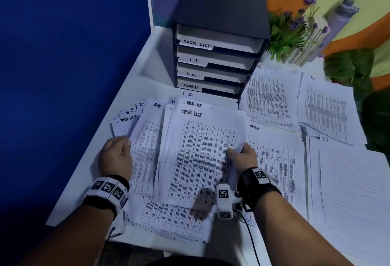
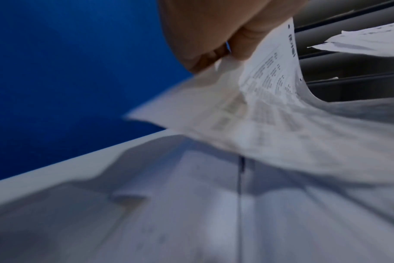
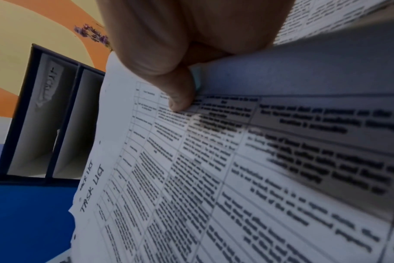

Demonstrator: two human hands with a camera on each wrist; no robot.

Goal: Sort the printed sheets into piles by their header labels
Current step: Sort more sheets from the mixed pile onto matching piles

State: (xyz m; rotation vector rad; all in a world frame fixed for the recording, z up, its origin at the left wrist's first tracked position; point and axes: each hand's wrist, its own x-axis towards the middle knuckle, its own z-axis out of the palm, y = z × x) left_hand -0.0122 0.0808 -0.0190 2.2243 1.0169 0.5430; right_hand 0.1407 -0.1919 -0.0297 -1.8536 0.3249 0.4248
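Observation:
My right hand pinches the right edge of a few sheets headed TASK LIST, thumb on top; the right wrist view shows the thumb pressing on the printed table of that sheet. My left hand holds the left edge of a sheet headed ADMIN, lifted and curled; in the left wrist view the fingers pinch that sheet. Under both lies a loose heap of mixed sheets. To the right lie piles headed ADMIN, I.T. and H.R..
A dark four-tray organiser labelled TASK LIST, I.T., H.R. and ADMIN stands at the back of the white table. Potted plants stand at the back right. A blue wall borders the left table edge. Another pile lies beside the organiser.

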